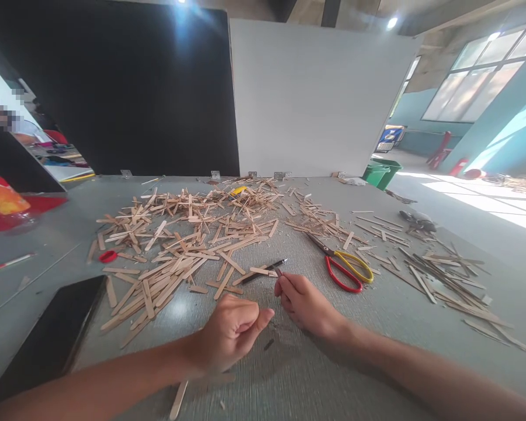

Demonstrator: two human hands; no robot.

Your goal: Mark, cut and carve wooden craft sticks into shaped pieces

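My left hand (pixel 236 328) is curled closed above the near part of the table, its thumb pointing right. Whatever may be inside its fingers is hidden. Just to its right, my right hand (pixel 305 304) pinches a small dark flat piece (pixel 278 272) between thumb and fingertips. Beyond the fingertips lie a black pen (pixel 255 275) and a short wooden stick (pixel 263 272). Scissors (pixel 344 263) with one red and one yellow handle rest past my right hand. Below my left hand, a wooden craft stick (pixel 179 400) lies near the front edge.
Heaped craft sticks (pixel 166 283) spread over the table's left and middle. Thin strips (pixel 453 280) lie at right. A black phone-like slab (pixel 48 339), a red ring (pixel 108 256) and a bottle (pixel 4 199) are at left. Black and white panels (pixel 319 99) stand behind.
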